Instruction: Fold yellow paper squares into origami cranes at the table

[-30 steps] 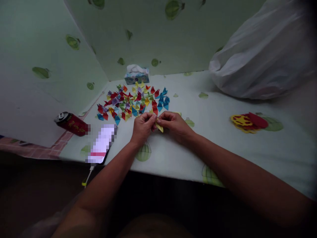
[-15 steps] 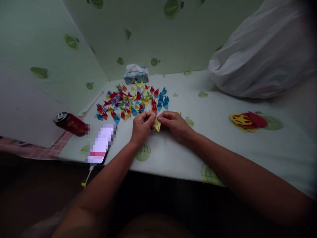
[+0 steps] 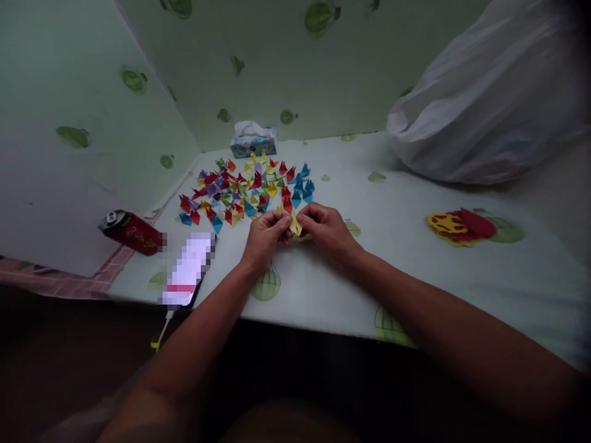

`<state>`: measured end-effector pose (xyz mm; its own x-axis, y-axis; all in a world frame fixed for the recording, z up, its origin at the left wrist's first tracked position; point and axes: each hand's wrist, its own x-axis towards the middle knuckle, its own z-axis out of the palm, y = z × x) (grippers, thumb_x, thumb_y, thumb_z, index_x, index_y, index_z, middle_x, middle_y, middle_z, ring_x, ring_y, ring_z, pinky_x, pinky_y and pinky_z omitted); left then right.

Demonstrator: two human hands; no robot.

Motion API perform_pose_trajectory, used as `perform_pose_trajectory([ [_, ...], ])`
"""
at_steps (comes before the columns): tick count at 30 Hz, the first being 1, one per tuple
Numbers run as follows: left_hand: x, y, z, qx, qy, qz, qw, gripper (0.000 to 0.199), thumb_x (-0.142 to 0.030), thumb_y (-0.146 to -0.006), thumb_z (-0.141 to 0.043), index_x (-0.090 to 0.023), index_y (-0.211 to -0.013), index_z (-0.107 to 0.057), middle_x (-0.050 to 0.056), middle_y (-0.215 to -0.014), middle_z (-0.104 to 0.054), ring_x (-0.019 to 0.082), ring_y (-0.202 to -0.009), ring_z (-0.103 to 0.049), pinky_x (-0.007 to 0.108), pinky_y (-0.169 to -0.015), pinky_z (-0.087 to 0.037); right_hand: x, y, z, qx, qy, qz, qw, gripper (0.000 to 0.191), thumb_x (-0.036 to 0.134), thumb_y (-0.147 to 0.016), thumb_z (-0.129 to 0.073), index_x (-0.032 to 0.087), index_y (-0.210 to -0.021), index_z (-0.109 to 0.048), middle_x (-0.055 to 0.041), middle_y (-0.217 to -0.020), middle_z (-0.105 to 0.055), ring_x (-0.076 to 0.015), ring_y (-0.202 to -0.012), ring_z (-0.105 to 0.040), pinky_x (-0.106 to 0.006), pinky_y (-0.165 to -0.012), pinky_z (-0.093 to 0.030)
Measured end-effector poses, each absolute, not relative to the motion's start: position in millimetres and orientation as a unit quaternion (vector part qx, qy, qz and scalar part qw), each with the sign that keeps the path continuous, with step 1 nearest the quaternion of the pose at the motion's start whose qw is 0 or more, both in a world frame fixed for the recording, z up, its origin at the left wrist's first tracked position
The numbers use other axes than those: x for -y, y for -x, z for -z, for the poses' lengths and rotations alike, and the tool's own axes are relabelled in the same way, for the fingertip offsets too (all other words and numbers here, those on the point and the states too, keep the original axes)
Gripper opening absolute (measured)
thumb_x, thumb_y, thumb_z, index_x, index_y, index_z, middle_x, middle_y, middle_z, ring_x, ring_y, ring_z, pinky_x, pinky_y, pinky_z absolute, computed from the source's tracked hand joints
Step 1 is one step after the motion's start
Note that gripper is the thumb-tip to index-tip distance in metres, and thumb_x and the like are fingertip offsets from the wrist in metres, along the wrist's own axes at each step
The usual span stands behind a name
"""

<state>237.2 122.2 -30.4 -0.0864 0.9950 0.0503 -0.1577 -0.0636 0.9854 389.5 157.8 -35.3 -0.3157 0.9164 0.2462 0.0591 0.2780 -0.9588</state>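
A home: balloon-print wallpaper [image 3: 360, 67]

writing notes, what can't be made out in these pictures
Head view: some folds of the yellow paper, covered by the left hand and right hand.
Head view: contents of the white bag, veiled by plastic; top cut by edge.
Head view: what the phone shows, pixelated.
Head view: count of the folded papers, small and overlapping.
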Motion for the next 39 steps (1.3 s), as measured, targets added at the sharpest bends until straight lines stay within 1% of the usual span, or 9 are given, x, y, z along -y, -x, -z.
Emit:
perform_pose_trajectory([
  [8,-120.3,-238.3,29.4,-0.464,-0.449,-0.583,0.493,0.028,-0.036,-0.068,-0.084,-0.015,-0.071,-0.066,-0.003,-0.063,-0.060,0.006,-0.053,-0.052,0.020,-0.052,-0.044,-155.6,-388.0,34.7,0.705,0.374,-0.388,0.460,0.022,0.031,-0.084,-0.059,0.021,-0.067,-0.052,-0.0004,-0.070,-0.057,-0.0153,-0.068,-0.052,-0.030,-0.065,-0.041],
  [17,-122.3,-238.9,31.8,-0.448,-0.414,-0.588,0.531,0.035,-0.044,-0.067,-0.086,-0.015,-0.075,-0.068,-0.001,-0.069,-0.065,0.008,-0.061,-0.060,0.021,-0.061,-0.053,-155.9,-388.9,32.1,0.702,0.373,-0.384,0.470,0.020,0.028,-0.085,-0.057,0.021,-0.067,-0.050,-0.0001,-0.071,-0.056,-0.0151,-0.068,-0.050,-0.030,-0.067,-0.040],
  [20,-122.2,-238.3,31.8,-0.449,-0.417,-0.584,0.532,0.035,-0.043,-0.066,-0.087,-0.015,-0.075,-0.069,-0.001,-0.070,-0.066,0.009,-0.062,-0.061,0.022,-0.062,-0.053,-155.4,-388.8,32.1,0.701,0.372,-0.382,0.472,0.020,0.028,-0.085,-0.057,0.021,-0.067,-0.050,-0.0001,-0.071,-0.055,-0.0151,-0.068,-0.050,-0.031,-0.067,-0.040],
  [24,-121.8,-238.4,31.5,-0.446,-0.420,-0.591,0.524,0.034,-0.043,-0.064,-0.088,-0.015,-0.073,-0.069,-0.002,-0.066,-0.065,0.008,-0.058,-0.059,0.021,-0.060,-0.052,-154.1,-387.8,31.2,0.707,0.377,-0.365,0.474,0.020,0.025,-0.084,-0.057,0.022,-0.066,-0.049,0.0001,-0.071,-0.055,-0.0149,-0.068,-0.050,-0.030,-0.067,-0.039],
  [29,-119.9,-238.8,30.6,-0.451,-0.448,-0.591,0.497,0.030,-0.041,-0.069,-0.085,-0.015,-0.073,-0.069,-0.002,-0.066,-0.064,0.008,-0.058,-0.058,0.022,-0.061,-0.052,-152.8,-387.2,30.9,0.715,0.375,-0.351,0.474,0.020,0.025,-0.084,-0.057,0.021,-0.066,-0.049,-0.0004,-0.072,-0.055,-0.0150,-0.068,-0.050,-0.030,-0.067,-0.040],
  [32,-119.3,-238.2,30.8,-0.459,-0.460,-0.595,0.473,0.029,-0.040,-0.071,-0.084,-0.015,-0.073,-0.069,-0.002,-0.065,-0.064,0.008,-0.058,-0.058,0.022,-0.061,-0.051,-152.9,-387.4,32.2,0.710,0.369,-0.364,0.477,0.020,0.027,-0.085,-0.057,0.021,-0.067,-0.051,-0.0007,-0.072,-0.057,-0.0149,-0.067,-0.051,-0.030,-0.066,-0.040],
  [35,-120.2,-237.9,31.6,-0.463,-0.460,-0.604,0.457,0.028,-0.039,-0.072,-0.083,-0.015,-0.072,-0.068,-0.002,-0.065,-0.063,0.008,-0.058,-0.058,0.021,-0.060,-0.050,-153.2,-387.8,33.5,0.685,0.362,-0.426,0.467,0.022,0.032,-0.086,-0.058,0.020,-0.069,-0.054,-0.0004,-0.069,-0.058,-0.0147,-0.065,-0.053,-0.030,-0.065,-0.042],
  [37,-121.3,-237.9,32.0,-0.460,-0.452,-0.607,0.464,0.028,-0.039,-0.071,-0.083,-0.015,-0.073,-0.069,-0.002,-0.065,-0.064,0.008,-0.058,-0.058,0.021,-0.059,-0.050,-153.3,-387.9,33.9,0.662,0.357,-0.474,0.458,0.023,0.035,-0.086,-0.058,0.020,-0.070,-0.055,0.0001,-0.068,-0.058,-0.0143,-0.063,-0.055,-0.029,-0.063,-0.043],
  [39,-122.1,-238.1,32.1,-0.453,-0.439,-0.606,0.484,0.030,-0.041,-0.070,-0.084,-0.015,-0.073,-0.069,-0.002,-0.066,-0.064,0.009,-0.059,-0.059,0.022,-0.060,-0.051,-153.4,-387.9,33.7,0.650,0.357,-0.489,0.459,0.023,0.036,-0.086,-0.059,0.020,-0.070,-0.055,0.0007,-0.067,-0.058,-0.0135,-0.061,-0.055,-0.029,-0.061,-0.043],
])
